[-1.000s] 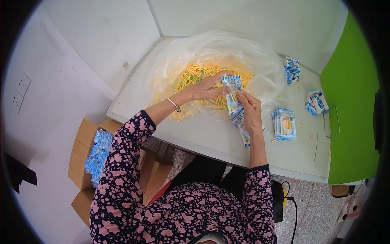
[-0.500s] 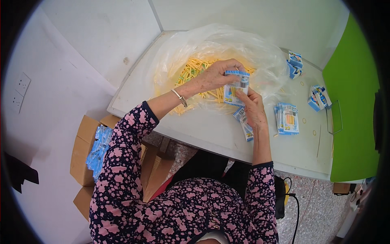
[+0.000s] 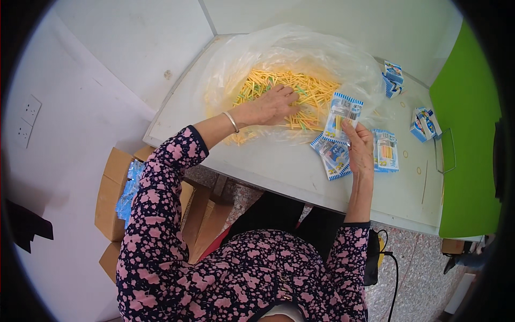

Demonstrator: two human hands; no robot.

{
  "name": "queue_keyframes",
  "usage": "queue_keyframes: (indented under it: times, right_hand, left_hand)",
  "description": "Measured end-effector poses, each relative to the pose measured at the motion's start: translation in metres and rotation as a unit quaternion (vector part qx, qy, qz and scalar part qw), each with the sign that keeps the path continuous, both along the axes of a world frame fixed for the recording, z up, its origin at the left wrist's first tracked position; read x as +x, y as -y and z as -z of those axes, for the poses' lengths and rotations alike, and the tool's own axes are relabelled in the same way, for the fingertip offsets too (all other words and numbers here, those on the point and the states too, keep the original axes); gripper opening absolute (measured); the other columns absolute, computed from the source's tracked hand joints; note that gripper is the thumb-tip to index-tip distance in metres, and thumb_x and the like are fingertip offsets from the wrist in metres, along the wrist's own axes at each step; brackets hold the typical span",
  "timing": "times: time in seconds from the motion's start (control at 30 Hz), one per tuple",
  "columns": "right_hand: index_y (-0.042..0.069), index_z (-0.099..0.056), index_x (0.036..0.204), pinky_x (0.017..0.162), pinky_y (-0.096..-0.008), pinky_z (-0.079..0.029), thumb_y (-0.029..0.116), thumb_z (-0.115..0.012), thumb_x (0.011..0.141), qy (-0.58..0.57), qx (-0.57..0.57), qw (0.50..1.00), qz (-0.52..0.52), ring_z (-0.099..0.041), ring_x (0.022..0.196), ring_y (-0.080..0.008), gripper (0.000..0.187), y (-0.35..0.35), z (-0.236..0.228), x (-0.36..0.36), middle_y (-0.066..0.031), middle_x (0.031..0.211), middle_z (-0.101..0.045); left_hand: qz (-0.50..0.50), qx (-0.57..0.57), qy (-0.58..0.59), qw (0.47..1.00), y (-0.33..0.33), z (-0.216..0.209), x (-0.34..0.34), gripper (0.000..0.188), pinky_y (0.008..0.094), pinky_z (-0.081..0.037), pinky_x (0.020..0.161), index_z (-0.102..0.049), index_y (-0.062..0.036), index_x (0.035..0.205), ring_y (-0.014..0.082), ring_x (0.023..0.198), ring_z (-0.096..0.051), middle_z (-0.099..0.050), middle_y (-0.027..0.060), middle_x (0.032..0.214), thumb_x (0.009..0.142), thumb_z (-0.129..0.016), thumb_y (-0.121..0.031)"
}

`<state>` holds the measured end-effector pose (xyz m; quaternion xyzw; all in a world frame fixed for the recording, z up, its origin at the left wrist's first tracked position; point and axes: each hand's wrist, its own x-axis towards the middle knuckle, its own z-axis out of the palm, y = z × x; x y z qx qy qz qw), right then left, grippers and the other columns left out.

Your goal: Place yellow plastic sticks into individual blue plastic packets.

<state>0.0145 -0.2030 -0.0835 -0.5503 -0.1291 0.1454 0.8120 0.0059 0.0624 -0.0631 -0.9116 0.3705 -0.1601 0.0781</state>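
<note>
My left hand [image 3: 272,106] rests on a heap of thin yellow sticks [image 3: 316,87], some of them green, its fingers bent and a little apart. The sticks lie in a wide clear plastic bag [image 3: 351,64] spread over the table. In my right hand [image 3: 360,144], pinched between thumb and fingers, is a blue-and-white clear-windowed packet [image 3: 343,110] with yellow sticks showing inside. Below that packet lies another blue-and-white packet [image 3: 333,156] on the table. A stack of filled packets [image 3: 386,153] sits just right of my right hand, partly hidden by it.
Bundled packets [image 3: 424,126] lie at the right, with more bundles [image 3: 392,78] behind. Rubber bands and a wire stand [image 3: 448,153] are near the green panel [image 3: 469,145]. Left of the table, a cardboard box [image 3: 111,198] holds blue packets [image 3: 129,196].
My left hand has let go of the packet's top and moved left and down onto the yellow sticks. My right hand has shifted right, still holding the packet.
</note>
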Motion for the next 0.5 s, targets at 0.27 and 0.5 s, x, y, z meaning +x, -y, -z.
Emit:
queue_keyframes:
  times: [0.27,0.5]
  right_hand:
    - [-0.001,-0.063,0.103,0.064,-0.0220,-0.049,0.017,-0.061,0.086,-0.002,-0.014,1.000,0.000,-0.062,0.074,-0.0085,0.025,-0.002,0.009,-0.006,-0.0062,0.090,-0.067]
    - [0.001,-0.063,0.103,0.058,-0.0202,-0.049,0.019,-0.060,0.087,-0.015,-0.022,1.000,-0.013,-0.062,0.070,-0.0070,0.024,-0.001,0.009,-0.010,-0.0055,0.088,-0.067]
  left_hand:
    - [0.035,0.060,0.001,0.998,0.009,0.002,0.012,0.010,0.0316,-0.038,0.077,-0.061,-0.0061,0.076,0.0200,0.088,-0.048,-0.051,0.0055,0.085,0.071,-0.056,-0.013]
    - [0.025,0.007,0.011,1.000,-0.006,-0.004,0.004,0.007,0.0320,-0.039,0.076,-0.058,-0.0066,0.074,0.0193,0.083,-0.049,-0.050,0.0046,0.077,0.073,-0.056,-0.013]
